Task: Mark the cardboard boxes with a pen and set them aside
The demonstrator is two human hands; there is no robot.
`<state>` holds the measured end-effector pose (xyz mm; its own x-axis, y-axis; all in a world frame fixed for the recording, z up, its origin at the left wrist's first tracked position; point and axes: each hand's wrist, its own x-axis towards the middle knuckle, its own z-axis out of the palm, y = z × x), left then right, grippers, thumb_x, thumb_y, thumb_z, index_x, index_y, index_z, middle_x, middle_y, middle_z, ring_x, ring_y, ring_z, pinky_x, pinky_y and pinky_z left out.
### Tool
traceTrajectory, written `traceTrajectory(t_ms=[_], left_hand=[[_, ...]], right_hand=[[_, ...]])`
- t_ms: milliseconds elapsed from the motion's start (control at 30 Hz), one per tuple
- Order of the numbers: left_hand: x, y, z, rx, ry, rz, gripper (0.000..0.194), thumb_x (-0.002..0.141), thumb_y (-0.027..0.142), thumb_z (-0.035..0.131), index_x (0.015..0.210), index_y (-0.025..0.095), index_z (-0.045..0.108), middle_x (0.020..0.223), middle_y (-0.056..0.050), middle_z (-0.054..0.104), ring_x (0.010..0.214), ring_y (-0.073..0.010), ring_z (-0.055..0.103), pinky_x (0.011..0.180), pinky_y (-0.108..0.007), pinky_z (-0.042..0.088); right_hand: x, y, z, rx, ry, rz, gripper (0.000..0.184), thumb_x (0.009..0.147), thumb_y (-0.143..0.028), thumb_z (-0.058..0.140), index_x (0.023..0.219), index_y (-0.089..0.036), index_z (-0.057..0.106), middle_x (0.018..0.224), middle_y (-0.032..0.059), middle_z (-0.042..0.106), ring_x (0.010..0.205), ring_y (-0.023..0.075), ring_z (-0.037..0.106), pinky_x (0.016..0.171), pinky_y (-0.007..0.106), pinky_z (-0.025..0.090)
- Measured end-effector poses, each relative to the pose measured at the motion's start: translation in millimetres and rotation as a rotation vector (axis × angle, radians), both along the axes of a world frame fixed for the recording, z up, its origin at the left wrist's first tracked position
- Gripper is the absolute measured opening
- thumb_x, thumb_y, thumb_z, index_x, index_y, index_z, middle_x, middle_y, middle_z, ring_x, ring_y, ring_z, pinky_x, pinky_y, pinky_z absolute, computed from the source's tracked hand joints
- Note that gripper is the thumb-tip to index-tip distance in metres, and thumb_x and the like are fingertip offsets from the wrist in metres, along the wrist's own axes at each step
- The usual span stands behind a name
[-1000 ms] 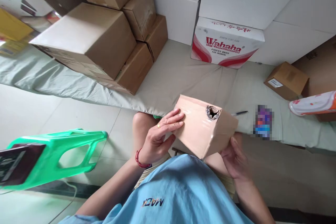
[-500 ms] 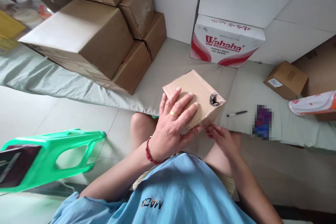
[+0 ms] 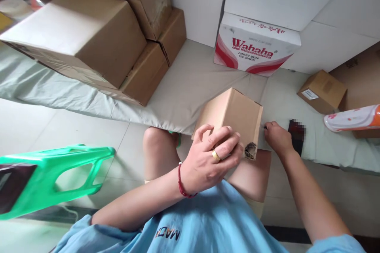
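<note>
A small brown cardboard box (image 3: 243, 114) with a dark, ragged hole (image 3: 251, 150) at one corner stands tilted above my lap. My left hand (image 3: 215, 154) curls its fingers over the near side of the box and grips it. To the right, my right hand (image 3: 277, 138) is closed at the edge of the cloth-covered surface, its fingers pinched on a pen (image 3: 265, 127). Only a dark end of the pen shows; the hand hides the rest. Just right of that hand lies a dark, partly blurred-out object (image 3: 297, 136).
Brown cartons (image 3: 113, 43) are stacked at the left on the pale cloth (image 3: 190, 71). A Wahaba-style red and white water carton (image 3: 255, 47) stands at the back. A small box (image 3: 323, 91) and a white and orange cylinder (image 3: 352, 118) are at the right. A green stool (image 3: 89, 166) stands lower left.
My right hand has left the box, moved right and closed on the pen. My left hand has turned the box and brought it slightly nearer, its fingers now curled.
</note>
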<state>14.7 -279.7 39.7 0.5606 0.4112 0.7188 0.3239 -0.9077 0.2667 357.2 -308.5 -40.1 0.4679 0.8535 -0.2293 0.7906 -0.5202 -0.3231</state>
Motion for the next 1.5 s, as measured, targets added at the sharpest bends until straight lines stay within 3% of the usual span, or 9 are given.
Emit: traceTrajectory(t_ms=[67, 133, 333, 500, 633, 767, 900, 1100, 1500], left_hand=[[-1, -1, -6.0, 0.018, -0.043, 0.066, 0.028, 0.099, 0.011, 0.068, 0.124, 0.022, 0.076, 0.124, -0.007, 0.084, 0.133, -0.0268, 0.068, 0.121, -0.051, 0.044], [-6, -1, -12.7, 0.027, -0.085, 0.112, 0.027, 0.099, 0.014, 0.071, 0.124, 0.022, 0.076, 0.121, -0.008, 0.084, 0.131, -0.0281, 0.068, 0.118, -0.051, 0.047], [-29, 2, -34.5, -0.03, -0.169, 0.17, 0.036, 0.099, 0.019, 0.073, 0.134, 0.023, 0.073, 0.129, -0.013, 0.079, 0.136, -0.033, 0.062, 0.113, -0.054, 0.054], [-27, 0, -38.8, -0.033, -0.189, 0.195, 0.031, 0.101, 0.019, 0.072, 0.132, 0.023, 0.074, 0.129, -0.014, 0.077, 0.136, -0.0329, 0.062, 0.111, -0.053, 0.056], [-17, 0, -40.3, 0.026, -0.186, 0.24, 0.021, 0.106, 0.023, 0.067, 0.126, 0.023, 0.075, 0.124, -0.013, 0.078, 0.132, -0.0324, 0.064, 0.111, -0.054, 0.055], [-13, 1, -44.2, 0.063, -0.196, 0.264, 0.021, 0.105, 0.022, 0.066, 0.124, 0.024, 0.075, 0.121, -0.012, 0.079, 0.13, -0.0316, 0.065, 0.111, -0.053, 0.053], [-12, 1, -45.9, 0.065, -0.218, 0.253, 0.021, 0.102, 0.018, 0.069, 0.122, 0.021, 0.076, 0.12, -0.014, 0.078, 0.13, -0.0328, 0.064, 0.111, -0.054, 0.052], [-11, 0, -44.9, 0.053, -0.219, 0.255, 0.02, 0.103, 0.02, 0.069, 0.123, 0.021, 0.076, 0.121, -0.013, 0.079, 0.131, -0.0322, 0.063, 0.112, -0.053, 0.051], [-10, -1, -46.1, 0.048, -0.234, 0.26, 0.022, 0.103, 0.02, 0.071, 0.125, 0.023, 0.075, 0.12, -0.011, 0.08, 0.132, -0.0303, 0.065, 0.114, -0.052, 0.051]], right_hand=[[1, 1, 4.3, 0.049, 0.038, -0.031, 0.005, 0.084, -0.02, 0.069, 0.079, -0.018, 0.068, 0.095, 0.0087, 0.067, 0.078, 0.0183, 0.058, 0.073, 0.031, 0.04], [1, -2, 11.1, 0.127, 0.102, -0.084, 0.018, 0.081, -0.027, 0.072, 0.072, -0.021, 0.058, 0.078, 0.003, 0.058, 0.068, 0.016, 0.048, 0.066, 0.029, 0.036], [-23, -24, 54.2, 0.381, 0.596, -0.215, 0.057, 0.098, -0.071, 0.042, 0.069, -0.029, 0.019, 0.06, -0.0076, 0.019, 0.047, 0.0124, 0.022, 0.042, 0.026, 0.026], [-67, -36, 100.9, 0.641, 1.254, -0.187, 0.07, 0.092, -0.09, 0.055, 0.077, -0.023, 0.067, 0.059, -0.0029, 0.041, 0.048, 0.0115, 0.036, 0.04, 0.022, 0.025], [-101, -40, 121.7, 0.639, 1.188, -0.055, 0.076, 0.098, -0.087, 0.054, 0.082, -0.017, 0.08, 0.044, -0.0043, 0.036, 0.04, 0.0076, 0.029, 0.042, 0.023, 0.023], [-125, -42, 126.8, 0.648, 1.101, -0.046, 0.033, 0.102, -0.052, 0.075, 0.098, -0.02, 0.081, 0.067, 0.0038, 0.07, 0.046, 0.0062, 0.043, 0.044, 0.02, 0.029], [-135, -39, 121.3, 0.607, 0.984, 0.079, 0.016, 0.099, -0.039, 0.082, 0.104, -0.024, 0.079, 0.075, 0.0006, 0.068, 0.064, 0.0103, 0.058, 0.057, 0.021, 0.044], [-147, -27, 120.9, 0.694, 0.721, 0.217, 0.015, 0.106, -0.033, 0.069, 0.099, -0.023, 0.075, 0.066, -0.0034, 0.056, 0.057, 0.0095, 0.047, 0.051, 0.021, 0.037], [-158, -21, 128.6, 0.682, 0.439, 0.285, 0.013, 0.106, -0.03, 0.065, 0.097, -0.024, 0.072, 0.074, -0.0025, 0.069, 0.056, 0.0092, 0.055, 0.054, 0.021, 0.044]])
